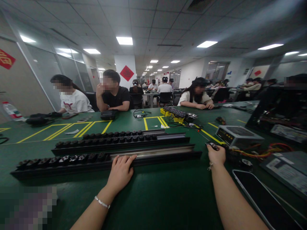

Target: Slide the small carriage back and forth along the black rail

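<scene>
Two long black rails lie across the green table, each lined with several black socket blocks on its left part. My left hand (pixel 121 172) rests with fingers stretched out on the near rail (pixel 153 156), just right of its last socket block. My right hand (pixel 216 154) is closed on a small dark part (pixel 212 146) at the near rail's right end. The far rail (pixel 120 140) lies parallel behind it, untouched.
A grey power supply box (pixel 237 134) with coloured wires sits right of my right hand. A dark phone (pixel 260 195) lies at the near right. Yellow parts and a black strip (pixel 176 112) sit farther back. Several people sit across the table.
</scene>
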Action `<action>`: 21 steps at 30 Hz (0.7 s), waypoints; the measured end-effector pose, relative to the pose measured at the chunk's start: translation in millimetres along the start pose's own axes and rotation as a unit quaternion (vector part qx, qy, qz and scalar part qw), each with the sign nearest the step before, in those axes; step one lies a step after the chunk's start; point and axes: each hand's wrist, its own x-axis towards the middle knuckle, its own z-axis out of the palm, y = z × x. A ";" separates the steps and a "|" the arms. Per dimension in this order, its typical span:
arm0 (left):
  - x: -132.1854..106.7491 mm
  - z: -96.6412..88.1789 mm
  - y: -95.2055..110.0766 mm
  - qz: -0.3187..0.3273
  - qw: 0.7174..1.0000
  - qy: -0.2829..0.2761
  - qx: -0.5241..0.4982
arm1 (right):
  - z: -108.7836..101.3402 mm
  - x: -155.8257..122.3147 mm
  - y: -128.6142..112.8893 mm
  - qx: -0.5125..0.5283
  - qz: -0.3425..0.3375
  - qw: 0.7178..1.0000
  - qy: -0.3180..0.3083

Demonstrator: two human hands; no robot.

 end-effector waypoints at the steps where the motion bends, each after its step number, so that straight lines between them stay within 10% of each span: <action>1: 0.0 -0.4 0.1 0.000 1.000 -0.002 -0.001 | -1.3 2.2 -0.2 -0.031 0.012 0.999 0.018; 15: 0.3 3.7 -3.3 0.002 1.000 0.016 -0.012 | -11.8 9.4 1.6 -0.228 -0.044 0.972 0.025; 21: 2.6 1.0 -6.4 -0.120 0.979 0.161 0.048 | -15.9 -8.6 -14.6 -0.291 -0.068 0.953 0.042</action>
